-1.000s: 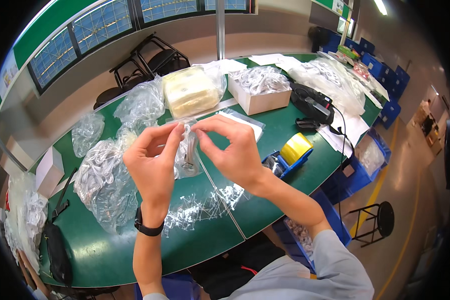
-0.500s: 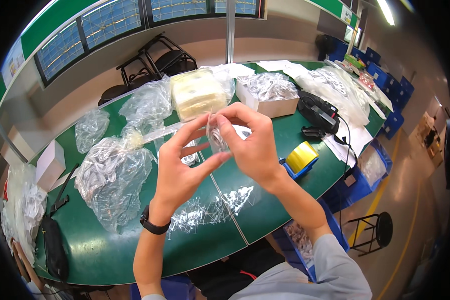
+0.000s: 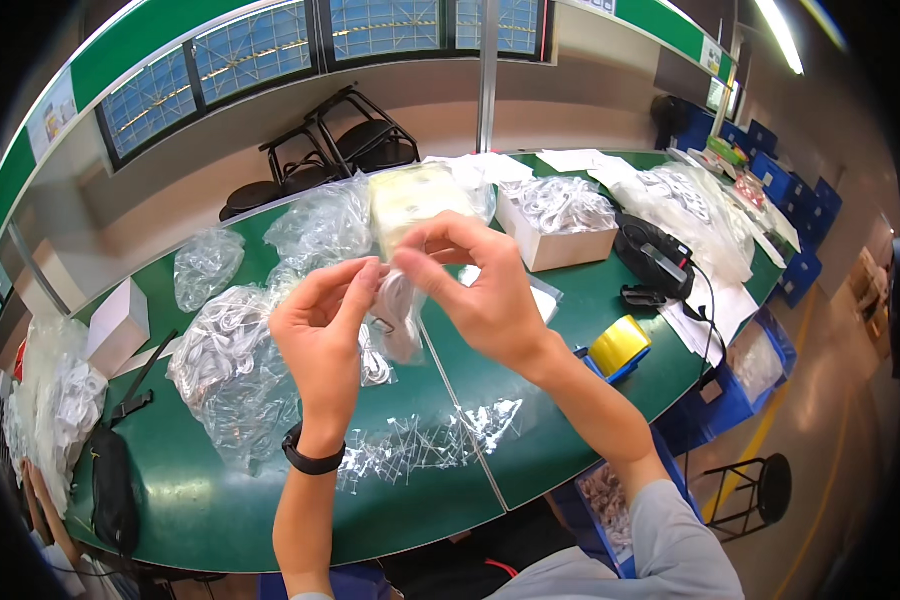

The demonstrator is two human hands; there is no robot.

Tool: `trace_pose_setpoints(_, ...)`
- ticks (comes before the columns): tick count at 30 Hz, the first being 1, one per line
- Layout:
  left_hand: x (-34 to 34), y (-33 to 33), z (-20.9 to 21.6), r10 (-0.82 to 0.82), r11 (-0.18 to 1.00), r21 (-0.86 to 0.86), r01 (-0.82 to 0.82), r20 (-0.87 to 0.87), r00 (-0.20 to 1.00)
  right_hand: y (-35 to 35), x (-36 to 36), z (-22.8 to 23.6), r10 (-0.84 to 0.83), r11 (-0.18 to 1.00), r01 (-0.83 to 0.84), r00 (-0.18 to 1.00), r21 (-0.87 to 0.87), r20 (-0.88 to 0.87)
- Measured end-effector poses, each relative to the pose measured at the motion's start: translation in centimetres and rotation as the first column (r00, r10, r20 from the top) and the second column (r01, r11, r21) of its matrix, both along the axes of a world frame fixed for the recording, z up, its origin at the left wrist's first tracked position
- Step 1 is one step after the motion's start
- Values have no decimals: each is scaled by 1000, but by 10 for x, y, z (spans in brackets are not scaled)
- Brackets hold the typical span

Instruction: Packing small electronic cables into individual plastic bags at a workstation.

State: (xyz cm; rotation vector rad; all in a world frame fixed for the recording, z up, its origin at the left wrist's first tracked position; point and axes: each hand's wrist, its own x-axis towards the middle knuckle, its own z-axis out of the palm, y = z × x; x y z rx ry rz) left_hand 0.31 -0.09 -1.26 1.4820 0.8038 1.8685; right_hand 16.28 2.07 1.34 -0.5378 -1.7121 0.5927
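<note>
Closed thumb to forefinger at the left fingers point(image 3: 358, 296), in a pinch at the upper edge of a small clear plastic bag point(image 3: 407, 347). Curved in from the opposite side at the right fingers point(image 3: 432, 275), tips close together by the same edge; cannot tell, for blur, whether gripping film.

Bag position: raised above the green tabletop point(image 3: 210, 510), hanging between left and right fingers. Appearance: transparent, slightly shiny, outline smeared; loaded with looped white cable point(image 3: 398, 303), small dark detail toward lower left.

Just below, on the tabletop: second bagged cable point(image 3: 374, 370). Nearer the body: loose scatter of thin white strips point(image 3: 410, 448). To the left: large clear bag of coiled white cables point(image 3: 220, 345). To the right: yellow tape roll point(image 3: 618, 343) in a blue dispenser point(image 3: 627, 372). Farther back: yellowish wrapped bundle point(image 3: 402, 205); white cardboard box point(image 3: 572, 251) heaped with bagged white cable.
</note>
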Motion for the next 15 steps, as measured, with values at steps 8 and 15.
trace_pose_setpoints(8, -16, -6, 15, 110, 993, 30, -111, 38, 993, 12, -15, 5, 174, 955, -217, 962, -203, -210)
trace_pose_setpoints(15, -34, -14, 27, 98, 995, 11, -100, 87, 991, 18, -26, 17, 312, 921, -354, 921, -161, -235)
